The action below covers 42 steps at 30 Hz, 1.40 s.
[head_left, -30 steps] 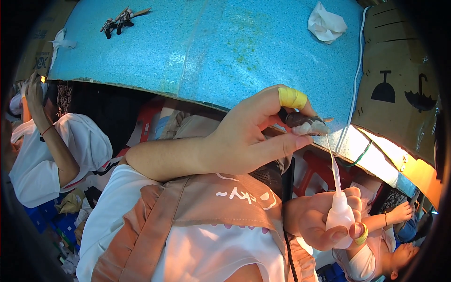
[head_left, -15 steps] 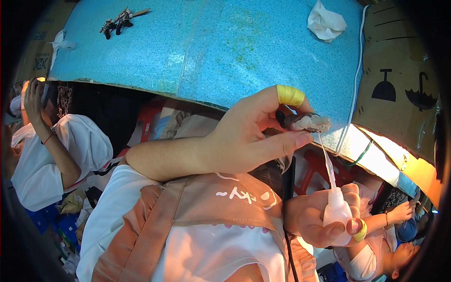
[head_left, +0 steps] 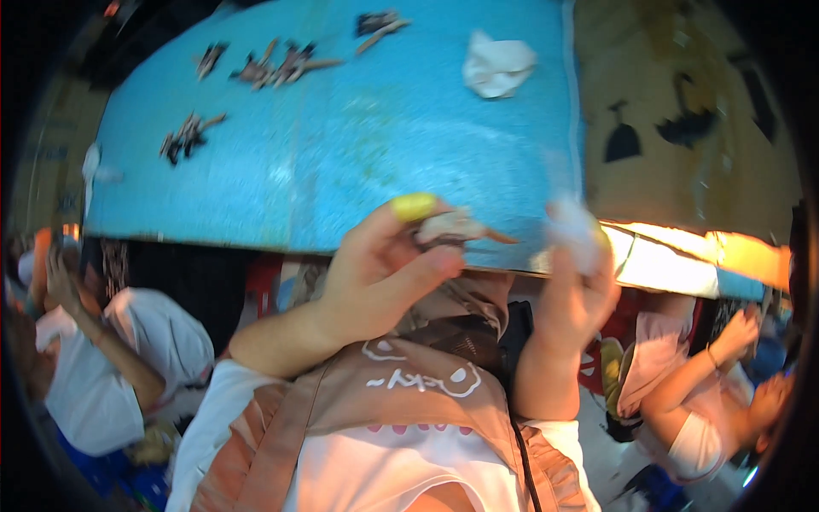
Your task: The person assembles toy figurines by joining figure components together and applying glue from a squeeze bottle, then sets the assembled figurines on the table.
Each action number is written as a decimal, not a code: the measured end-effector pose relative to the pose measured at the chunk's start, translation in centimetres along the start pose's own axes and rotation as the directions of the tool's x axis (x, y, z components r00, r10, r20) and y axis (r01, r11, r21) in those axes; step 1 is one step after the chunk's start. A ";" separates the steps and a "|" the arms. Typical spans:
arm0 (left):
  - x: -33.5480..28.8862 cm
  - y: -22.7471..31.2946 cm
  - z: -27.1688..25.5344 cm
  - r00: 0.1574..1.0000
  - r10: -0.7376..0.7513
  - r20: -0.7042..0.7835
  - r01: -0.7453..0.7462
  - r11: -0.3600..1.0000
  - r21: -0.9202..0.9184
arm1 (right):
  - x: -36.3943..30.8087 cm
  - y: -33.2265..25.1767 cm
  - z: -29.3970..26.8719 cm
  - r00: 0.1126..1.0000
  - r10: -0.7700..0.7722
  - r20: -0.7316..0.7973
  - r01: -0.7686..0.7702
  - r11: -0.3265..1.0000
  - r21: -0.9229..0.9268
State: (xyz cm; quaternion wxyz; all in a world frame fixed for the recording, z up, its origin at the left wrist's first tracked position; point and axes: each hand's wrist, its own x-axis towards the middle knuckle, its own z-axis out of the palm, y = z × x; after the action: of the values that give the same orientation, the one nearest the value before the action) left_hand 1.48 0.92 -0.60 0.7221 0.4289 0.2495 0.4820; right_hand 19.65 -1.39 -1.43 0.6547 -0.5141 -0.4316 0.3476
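My left hand [head_left: 367, 277] pinches a small dark-and-white figure [head_left: 452, 226] between thumb and fingers, just above the near edge of the blue table. A thin brown stick-like piece pokes out from its right end. Yellow tape is wrapped round one of the left fingers. To the right, my right hand [head_left: 570, 307] is closed round a translucent white squeeze bottle [head_left: 573, 235], held apart from the figure. Motion smears the bottle, and its thin nozzle is hard to make out.
On the blue tabletop [head_left: 341, 179] lie several small dark figures [head_left: 286, 66] with sticks, and a crumpled white tissue [head_left: 499, 66]. A cardboard box [head_left: 674, 179] stands at the right. One person [head_left: 136, 341] sits at the left, another [head_left: 682, 384] at the right.
My right hand has lifted the squeeze bottle upward, its nozzle away from the figure. My left hand, still holding the figure, appears further left. The view has shifted, showing more figures on the table.
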 end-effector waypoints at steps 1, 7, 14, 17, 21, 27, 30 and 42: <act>-0.2 0.1 -0.5 1.000 -0.014 -0.015 0.015 1.000 0.014 | 1.1 0.5 0.0 0.986 -0.085 0.141 0.109 0.980 -0.166; 0.2 0.2 -1.1 0.999 0.031 -0.042 -0.026 0.991 0.128 | 4.1 2.0 1.5 0.980 -0.153 0.128 0.196 0.851 -0.487; 1.2 0.1 -0.7 0.992 0.071 -0.103 -0.049 0.978 0.202 | 3.0 0.1 -0.2 0.783 -0.620 0.056 0.551 0.649 -0.524; 1.2 0.0 -0.8 0.991 0.077 -0.112 -0.059 0.986 0.153 | 4.0 -0.6 -3.7 0.629 -0.748 -0.212 0.588 0.636 -0.500; 0.7 -0.3 -0.2 0.996 0.035 -0.087 -0.022 0.988 0.151 | 11.2 0.4 -8.3 0.864 -0.504 0.016 0.296 0.482 -0.825; -0.2 -0.3 0.4 1.000 0.004 -0.020 -0.001 0.987 0.162 | 11.9 2.7 -10.0 0.858 -0.469 0.210 0.299 0.123 -0.946; -0.4 -0.3 0.0 0.999 -0.032 -0.012 0.034 0.988 0.152 | 9.9 1.2 -9.0 0.993 -0.118 -0.010 0.061 0.579 -0.813; 0.9 0.3 1.9 0.966 -0.128 0.224 0.022 0.907 0.421 | -1.1 -2.2 -1.8 0.976 -0.196 0.093 0.190 0.979 0.077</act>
State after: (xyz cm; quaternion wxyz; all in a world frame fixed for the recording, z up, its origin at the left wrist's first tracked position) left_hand 3.20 1.06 0.65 0.6579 0.6192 0.2709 0.3323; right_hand 20.95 -3.57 0.25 0.6798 -0.4293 -0.4999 0.3221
